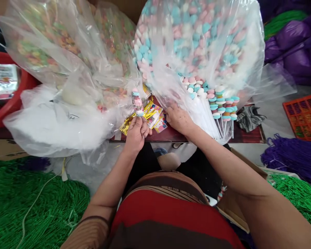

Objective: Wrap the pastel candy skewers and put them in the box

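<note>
My left hand [137, 133] is closed around the lower end of a marshmallow skewer [137, 102], which stands upright in a clear printed wrapper. Right behind it lies a pile of gold twist ties [129, 124] beside small printed packets [159, 122]. My right hand [180, 118] has its fingers curled at the edge of those packets, close to the clear bag's loose plastic; what its fingertips hold, if anything, is hidden. To its right, white sticks [203, 114] lie in a bundle, and several unwrapped marshmallow skewers [225, 107] rest beside them.
Large clear bags of pink, blue and white marshmallows [181, 27] and of orange and green sweets [49, 38] fill the back. A white plastic bundle [54, 121] lies at left, near a red basin [15, 93]. An orange crate [304, 116] and green cord [38, 197] flank the table.
</note>
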Tool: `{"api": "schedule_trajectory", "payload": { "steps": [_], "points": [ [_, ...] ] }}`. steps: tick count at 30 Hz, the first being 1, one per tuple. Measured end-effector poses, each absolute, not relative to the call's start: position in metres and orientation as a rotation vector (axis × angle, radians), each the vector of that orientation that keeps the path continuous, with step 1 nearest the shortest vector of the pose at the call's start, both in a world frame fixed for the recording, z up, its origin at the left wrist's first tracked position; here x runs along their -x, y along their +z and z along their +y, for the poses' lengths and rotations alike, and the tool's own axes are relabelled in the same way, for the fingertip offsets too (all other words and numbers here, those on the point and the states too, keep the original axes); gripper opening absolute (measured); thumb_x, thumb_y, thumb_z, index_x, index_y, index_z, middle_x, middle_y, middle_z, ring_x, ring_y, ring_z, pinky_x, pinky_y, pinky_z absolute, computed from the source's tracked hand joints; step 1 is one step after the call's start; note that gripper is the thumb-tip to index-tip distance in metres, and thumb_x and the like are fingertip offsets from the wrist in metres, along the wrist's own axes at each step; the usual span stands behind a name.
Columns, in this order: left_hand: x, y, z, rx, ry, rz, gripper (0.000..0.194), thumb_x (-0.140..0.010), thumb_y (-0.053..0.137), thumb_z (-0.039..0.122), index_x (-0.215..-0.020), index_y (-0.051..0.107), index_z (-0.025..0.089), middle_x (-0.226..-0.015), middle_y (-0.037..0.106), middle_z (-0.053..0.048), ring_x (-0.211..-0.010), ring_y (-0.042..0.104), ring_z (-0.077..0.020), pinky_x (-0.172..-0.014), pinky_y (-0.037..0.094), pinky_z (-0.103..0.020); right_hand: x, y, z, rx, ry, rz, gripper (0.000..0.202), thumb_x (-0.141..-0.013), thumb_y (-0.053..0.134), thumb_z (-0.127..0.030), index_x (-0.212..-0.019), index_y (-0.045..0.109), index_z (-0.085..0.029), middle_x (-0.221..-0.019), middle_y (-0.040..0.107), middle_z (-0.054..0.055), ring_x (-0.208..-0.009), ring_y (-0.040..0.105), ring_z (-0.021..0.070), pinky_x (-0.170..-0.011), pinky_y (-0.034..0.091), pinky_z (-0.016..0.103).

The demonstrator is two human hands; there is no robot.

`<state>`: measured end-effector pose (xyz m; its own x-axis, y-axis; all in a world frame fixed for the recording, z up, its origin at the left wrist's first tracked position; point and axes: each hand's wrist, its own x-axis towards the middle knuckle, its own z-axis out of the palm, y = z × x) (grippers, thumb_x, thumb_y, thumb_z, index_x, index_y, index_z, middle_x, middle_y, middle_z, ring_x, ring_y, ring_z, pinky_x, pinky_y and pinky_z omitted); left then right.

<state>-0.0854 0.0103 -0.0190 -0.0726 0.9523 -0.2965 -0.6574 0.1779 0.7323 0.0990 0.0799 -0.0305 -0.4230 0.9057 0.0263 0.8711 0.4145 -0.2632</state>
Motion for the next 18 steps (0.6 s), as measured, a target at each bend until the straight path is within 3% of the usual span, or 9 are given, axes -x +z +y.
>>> {"api": "schedule_trajectory", "payload": {
  "steps": [5, 10, 14, 18],
  "points": [
    [0.085, -0.021, 0.009, -0.43, 1.39, 0.891, 0.036, -0.088, 0.075, 0.048, -0.075, 0.059, 0.018, -0.043, 0.036, 0.012, -0.036, 0.036, -0.0043, -0.049, 0.047, -0.021, -0.108, -0.018, 0.079, 1.554, 0.747, -1.843, 0.006, -0.082, 0.059, -0.018, -0.078, 0.061, -0.021, -0.078, 0.072, 0.005, -0.069, 0.065, 0.0185, -0.069, 0.051, 0.032],
    [0.086, -0.023, 0.011, -0.474, 1.347, 0.901, 0.038, -0.085, 0.077, 0.05, -0.077, 0.058, 0.018, -0.044, 0.036, 0.012, -0.036, 0.035, -0.0041, -0.047, 0.047, -0.02, -0.106, 0.006, 0.065, 1.325, 1.22, -1.195, 0.016, -0.081, 0.067, -0.032, -0.079, 0.053, -0.024, -0.069, 0.067, -0.003, -0.051, 0.056, 0.0103, -0.049, 0.041, 0.024],
    [0.083, -0.018, 0.012, -0.507, 1.305, 0.949, 0.04, -0.085, 0.076, 0.053, -0.077, 0.057, 0.019, -0.044, 0.035, 0.013, -0.035, 0.033, -0.0038, -0.044, 0.043, -0.019, -0.097, 0.015, 0.052, 1.246, 1.325, -1.09, 0.021, -0.079, 0.07, -0.033, -0.08, 0.051, -0.024, -0.058, 0.059, -0.007, -0.045, 0.049, 0.0078, -0.047, 0.037, 0.021],
    [0.069, -0.017, 0.011, -0.57, 1.211, 1.026, 0.041, -0.086, 0.073, 0.055, -0.078, 0.055, 0.02, -0.045, 0.031, 0.014, -0.034, 0.026, -0.0034, -0.039, 0.034, -0.017, -0.084, 0.019, 0.032, 1.239, 1.276, -1.334, 0.013, -0.082, 0.062, -0.033, -0.082, 0.053, -0.023, -0.059, 0.057, -0.007, -0.047, 0.047, 0.0086, -0.049, 0.036, 0.023]
  ]
}}
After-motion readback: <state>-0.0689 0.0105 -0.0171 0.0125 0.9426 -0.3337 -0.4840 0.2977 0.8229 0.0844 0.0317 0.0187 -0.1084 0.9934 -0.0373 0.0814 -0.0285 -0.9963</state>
